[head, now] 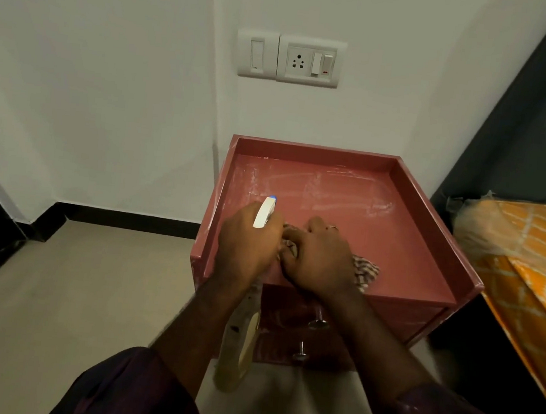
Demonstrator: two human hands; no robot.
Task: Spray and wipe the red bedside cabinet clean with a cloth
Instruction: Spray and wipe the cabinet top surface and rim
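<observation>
Fingers of our left hand [245, 247] are wrapped round the neck of a pale yellowish plastic spray bottle [237, 348]. Its white trigger head with a blue nozzle tip [266, 211] sticks out above our knuckles and points toward the wall. The bottle's body hangs below the hand, in front of the cabinet's front left corner. It is blurred, so we can only say it looks translucent.

Fingers of our right hand [321, 262] are curled down and bunch a brown-and-white checked cloth [366, 270], part of which spills out to the right of the palm. A thin ring [332, 228] shows on one finger of that hand. Our two hands sit close together, side by side.

The red wooden bedside cabinet [405, 251] stands against the white wall, just beside a bed with an orange patterned cover [536, 254] on our right. Its top is a shallow tray with a raised rim along the back and both sides, open at the front. The cloth lies on that tray near the front edge. Whitish smeared streaks [333, 193] cross the far half of the tray.

Below, two drawer fronts each carry a small metal knob [318, 323]. On the wall above the cabinet sit a white switch plate [256, 53] and a white socket panel [310, 61].
</observation>
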